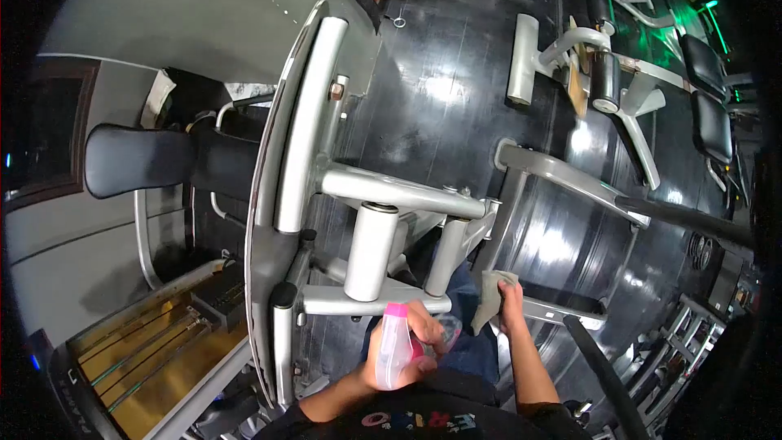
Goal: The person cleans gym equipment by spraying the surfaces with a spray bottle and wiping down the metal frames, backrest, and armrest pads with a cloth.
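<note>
Black shirt [419, 421] closest, spray bottle and cloth in hand

Seen from the head view: coloured lettering across the chest, then, just beyond, the spray bottle [394, 352], white-headed and pink-tipped, with nozzle pointing away from the body. Already holding both bottle and cloth [489, 300], so judged to be past picking up. Not pressing the cloth to any metal; held near the blue trousers [467, 293] instead. Impossible to tell from the surfaces what is finished and what is left.

Closed around the bottle's neck with the left hand [423, 327], thumb opposite the fingers; trigger hidden, so no telling whether squeezed. Partly curled with the right hand [511, 310], gripping the bunched grey cloth, palm mostly out of sight.

Set just past the left hand: a silver machine frame [391, 187] with a pale roller [371, 254]. Placed farther left: a black padded seat [138, 160]. Stretched out beneath: dark, glossy flooring [415, 114].
</note>
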{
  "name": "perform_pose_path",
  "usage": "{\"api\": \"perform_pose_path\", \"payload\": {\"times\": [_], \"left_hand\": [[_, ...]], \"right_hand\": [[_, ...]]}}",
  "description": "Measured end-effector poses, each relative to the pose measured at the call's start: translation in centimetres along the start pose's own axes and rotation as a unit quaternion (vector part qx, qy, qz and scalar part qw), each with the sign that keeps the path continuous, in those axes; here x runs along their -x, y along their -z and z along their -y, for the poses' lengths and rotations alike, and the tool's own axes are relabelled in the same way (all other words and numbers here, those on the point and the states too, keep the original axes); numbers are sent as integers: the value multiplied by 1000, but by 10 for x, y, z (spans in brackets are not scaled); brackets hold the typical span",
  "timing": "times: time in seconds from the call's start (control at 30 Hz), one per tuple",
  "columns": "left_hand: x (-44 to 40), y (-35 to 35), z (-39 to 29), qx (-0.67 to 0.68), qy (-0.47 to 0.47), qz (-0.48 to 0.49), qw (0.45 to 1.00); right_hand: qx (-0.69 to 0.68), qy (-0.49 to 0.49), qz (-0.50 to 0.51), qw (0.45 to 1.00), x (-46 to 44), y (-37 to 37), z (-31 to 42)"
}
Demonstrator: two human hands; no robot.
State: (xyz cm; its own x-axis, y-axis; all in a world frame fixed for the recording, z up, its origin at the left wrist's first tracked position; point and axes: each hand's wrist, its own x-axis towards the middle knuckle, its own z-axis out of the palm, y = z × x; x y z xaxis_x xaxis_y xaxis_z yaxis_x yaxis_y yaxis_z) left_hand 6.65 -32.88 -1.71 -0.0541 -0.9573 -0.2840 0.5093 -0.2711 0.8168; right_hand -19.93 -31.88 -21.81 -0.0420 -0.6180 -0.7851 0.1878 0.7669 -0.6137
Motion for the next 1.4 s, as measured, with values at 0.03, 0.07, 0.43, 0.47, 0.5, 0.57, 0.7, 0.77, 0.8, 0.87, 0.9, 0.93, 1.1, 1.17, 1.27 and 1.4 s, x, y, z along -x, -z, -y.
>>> {"api": "perform_pose_path", "payload": {"times": [0.03,0.07,0.43,0.47,0.5,0.57,0.7,0.77,0.8,0.87,0.9,0.93,1.1,1.17,1.27,1.4], "left_hand": [[-11,-4,-3,9,-36,10,999],[-20,-9,-7,18,-72,18,997],[-70,0,-33,-76,55,-173,980],[-72,4,-34,-66,70,-172,980],[-74,5,-37,-67,73,-177,979],[-80,7,-42,-73,94,-197,973],[-101,12,-54,-175,117,-217,953],[-110,11,-60,-230,155,-213,937],[-114,11,-62,-282,190,-204,918],[-118,12,-59,-366,174,-187,895],[-121,8,-62,-372,213,-182,885],[-123,5,-63,-378,250,-175,874],[-126,1,-45,-349,273,-180,878],[-128,4,-41,-374,284,-169,866],[-127,9,-34,-410,281,-158,853],[-121,12,-32,-386,265,-159,869]], "right_hand": [[11,-15,-32,999,-3,0,11],[6,-2,-43,999,-13,8,11],[-34,43,-9,998,-72,-3,86],[-34,38,-6,999,-77,-5,86],[-10,40,6,999,-81,-5,85],[16,55,13,998,-89,-6,83],[-32,78,-12,996,-105,-39,112],[-32,91,7,995,-114,-51,124],[-30,108,23,993,-119,-55,128],[0,139,54,989,-128,-58,134],[10,143,72,987,-127,-62,140],[19,150,90,984,-125,-66,147],[48,158,143,976,-119,-83,177],[35,133,157,978,-117,-91,185],[72,132,234,961,-117,-102,211],[223,297,469,801,-111,-154,220]]}}
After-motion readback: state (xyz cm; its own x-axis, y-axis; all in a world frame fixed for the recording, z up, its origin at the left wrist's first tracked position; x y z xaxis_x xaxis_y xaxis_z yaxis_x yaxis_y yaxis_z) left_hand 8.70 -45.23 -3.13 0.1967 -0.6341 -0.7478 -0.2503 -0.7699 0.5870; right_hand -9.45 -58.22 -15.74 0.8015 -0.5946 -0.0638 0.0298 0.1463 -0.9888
